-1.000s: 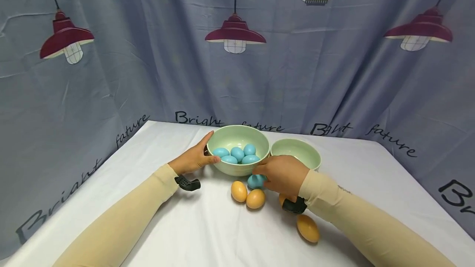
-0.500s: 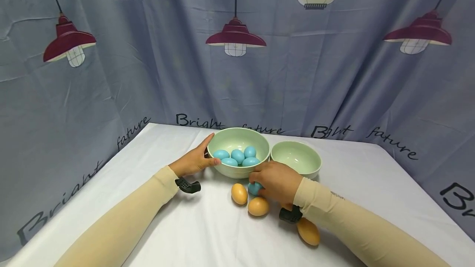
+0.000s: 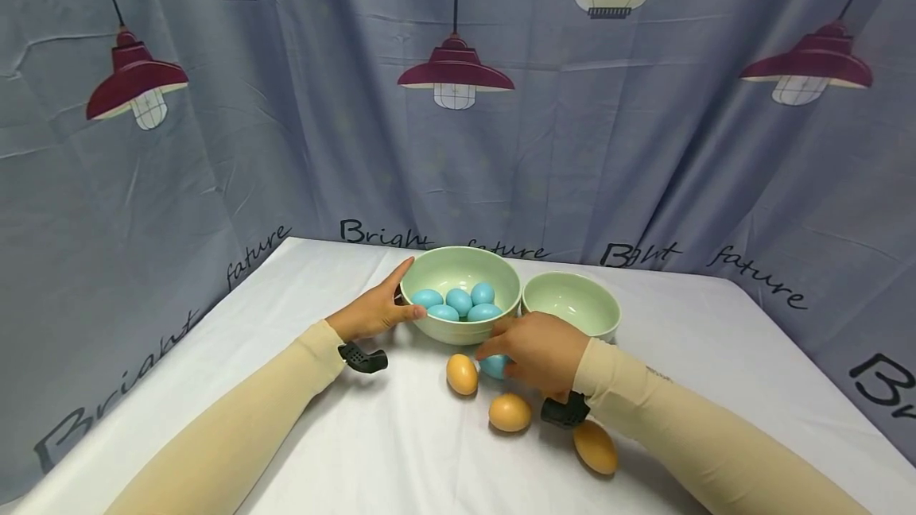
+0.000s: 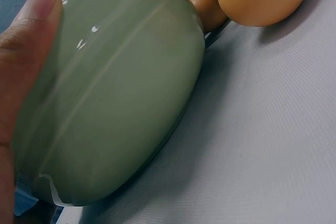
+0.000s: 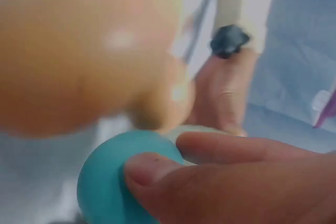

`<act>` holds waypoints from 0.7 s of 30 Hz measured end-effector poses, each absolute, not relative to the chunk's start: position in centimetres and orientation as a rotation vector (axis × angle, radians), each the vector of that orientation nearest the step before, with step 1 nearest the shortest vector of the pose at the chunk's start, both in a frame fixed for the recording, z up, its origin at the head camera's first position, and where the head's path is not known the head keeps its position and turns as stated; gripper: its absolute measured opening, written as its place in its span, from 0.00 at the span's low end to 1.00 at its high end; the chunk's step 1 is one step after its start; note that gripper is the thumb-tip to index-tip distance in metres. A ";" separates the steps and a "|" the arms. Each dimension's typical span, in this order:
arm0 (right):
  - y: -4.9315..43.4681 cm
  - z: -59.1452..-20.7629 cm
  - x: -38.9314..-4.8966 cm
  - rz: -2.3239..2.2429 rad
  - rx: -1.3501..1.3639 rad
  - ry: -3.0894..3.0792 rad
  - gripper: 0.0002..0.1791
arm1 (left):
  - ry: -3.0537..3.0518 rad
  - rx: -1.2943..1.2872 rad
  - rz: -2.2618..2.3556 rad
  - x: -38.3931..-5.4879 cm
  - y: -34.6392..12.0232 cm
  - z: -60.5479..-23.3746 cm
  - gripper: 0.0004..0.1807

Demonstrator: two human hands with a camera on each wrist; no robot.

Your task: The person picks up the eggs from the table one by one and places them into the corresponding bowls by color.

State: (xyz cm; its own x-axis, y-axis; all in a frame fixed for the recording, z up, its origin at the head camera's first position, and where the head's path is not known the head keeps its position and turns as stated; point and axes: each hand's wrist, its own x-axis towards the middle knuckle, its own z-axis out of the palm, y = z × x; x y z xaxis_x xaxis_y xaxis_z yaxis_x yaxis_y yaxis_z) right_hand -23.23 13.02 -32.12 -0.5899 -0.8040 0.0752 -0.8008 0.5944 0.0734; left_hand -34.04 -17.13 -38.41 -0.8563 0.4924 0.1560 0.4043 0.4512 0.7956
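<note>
Several blue eggs (image 3: 459, 302) lie in the larger green bowl (image 3: 458, 332). My left hand (image 3: 374, 310) holds this bowl at its left side, with the thumb along the near rim and the other fingers mostly behind the wall. In front of the bowl, my right hand (image 3: 545, 350) pinches another blue egg (image 5: 113, 177) between thumb and finger, low over the cloth. Orange eggs lie close around it: one to its left (image 3: 462, 374), one nearer me (image 3: 510, 412), and another (image 3: 595, 447) by the right forearm.
A smaller green bowl (image 3: 572, 300) stands right beside the larger one, partly hidden by my right hand. White cloth (image 3: 358, 435) covers the table. A grey-blue curtain (image 3: 322, 118) with printed lamps hangs behind it.
My right hand has come slightly toward me with the blue egg. The nearer orange egg has rolled right and toward me. My left hand keeps its place on the bowl.
</note>
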 end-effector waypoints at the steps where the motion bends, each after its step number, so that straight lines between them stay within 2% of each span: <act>1: 13.1 -31.8 -23.3 -0.004 1.401 -2.704 0.21 | 2.601 0.802 1.371 -34.1 -17.2 -38.4 0.64; 6: 13.8 -29.6 -24.0 0.270 1.524 -2.625 0.22 | 2.632 0.769 1.342 -34.0 -17.4 -38.5 0.63; 12: 14.8 -26.9 -25.9 0.460 1.529 -2.512 0.23 | 2.650 0.725 1.314 -33.7 -17.4 -38.5 0.62; 21: 14.7 -25.4 -29.2 0.510 1.284 -2.577 0.22 | 2.635 0.742 1.327 -33.8 -17.1 -38.4 0.64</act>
